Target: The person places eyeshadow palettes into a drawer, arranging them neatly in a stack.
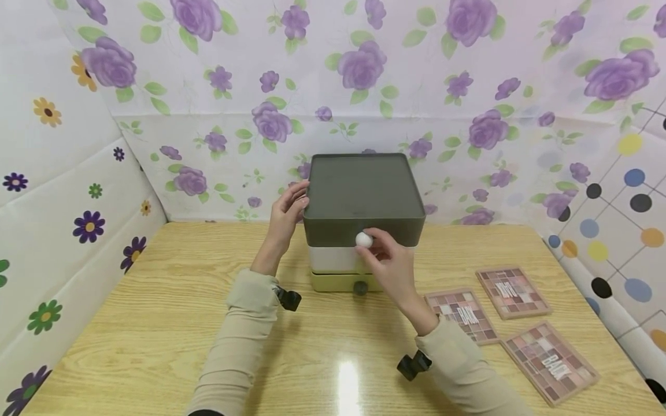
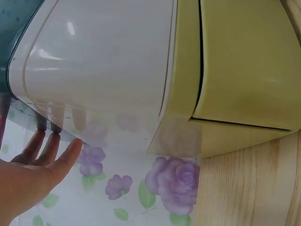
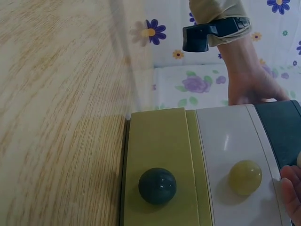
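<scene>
A small three-tier drawer box (image 1: 364,185) stands at the back of the table, its top tier dark grey-green, the middle white (image 2: 108,56), the bottom olive yellow (image 2: 249,61). With thumb and index finger, my right hand (image 1: 387,263) pinches the round white knob (image 1: 363,240) on the top drawer's front. My left hand (image 1: 286,216) is at the box's left side, fingers extended against the upper tier. The middle drawer has a yellow knob (image 3: 245,177) and the bottom one a dark knob (image 3: 157,186). All drawers look closed.
Three palette-like flat cases with checkered covers lie on the table's right: one near my right forearm (image 1: 463,315), one behind it (image 1: 512,292), one in front (image 1: 551,361). A floral cloth wall (image 1: 224,144) rises right behind the box.
</scene>
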Tool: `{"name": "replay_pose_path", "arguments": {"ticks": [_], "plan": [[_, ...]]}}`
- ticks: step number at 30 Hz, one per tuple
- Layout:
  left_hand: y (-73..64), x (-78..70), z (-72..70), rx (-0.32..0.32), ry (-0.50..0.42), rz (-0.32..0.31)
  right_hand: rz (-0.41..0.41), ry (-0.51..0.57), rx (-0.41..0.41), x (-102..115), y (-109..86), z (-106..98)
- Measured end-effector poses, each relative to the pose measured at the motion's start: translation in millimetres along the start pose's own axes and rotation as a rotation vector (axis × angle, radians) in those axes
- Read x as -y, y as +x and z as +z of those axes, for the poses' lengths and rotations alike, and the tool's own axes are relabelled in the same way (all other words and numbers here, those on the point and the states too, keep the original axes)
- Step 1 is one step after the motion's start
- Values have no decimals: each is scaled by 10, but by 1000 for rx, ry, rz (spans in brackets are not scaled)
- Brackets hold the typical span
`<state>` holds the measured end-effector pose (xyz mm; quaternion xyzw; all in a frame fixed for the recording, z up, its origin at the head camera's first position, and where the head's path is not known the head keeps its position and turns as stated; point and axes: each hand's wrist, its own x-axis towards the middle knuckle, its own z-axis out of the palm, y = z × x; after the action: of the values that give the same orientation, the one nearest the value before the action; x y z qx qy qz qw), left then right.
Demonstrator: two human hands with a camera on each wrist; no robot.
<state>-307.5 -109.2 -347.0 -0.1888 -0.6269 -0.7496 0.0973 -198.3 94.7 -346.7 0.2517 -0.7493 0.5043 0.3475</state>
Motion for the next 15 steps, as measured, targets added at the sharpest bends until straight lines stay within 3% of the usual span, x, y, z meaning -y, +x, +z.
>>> {"name": "replay_pose_path", "arguments": {"ticks": [15], "plan": [[-17, -29, 6, 15, -8, -5, -27, -38, -10, 96, -105, -34]]}}
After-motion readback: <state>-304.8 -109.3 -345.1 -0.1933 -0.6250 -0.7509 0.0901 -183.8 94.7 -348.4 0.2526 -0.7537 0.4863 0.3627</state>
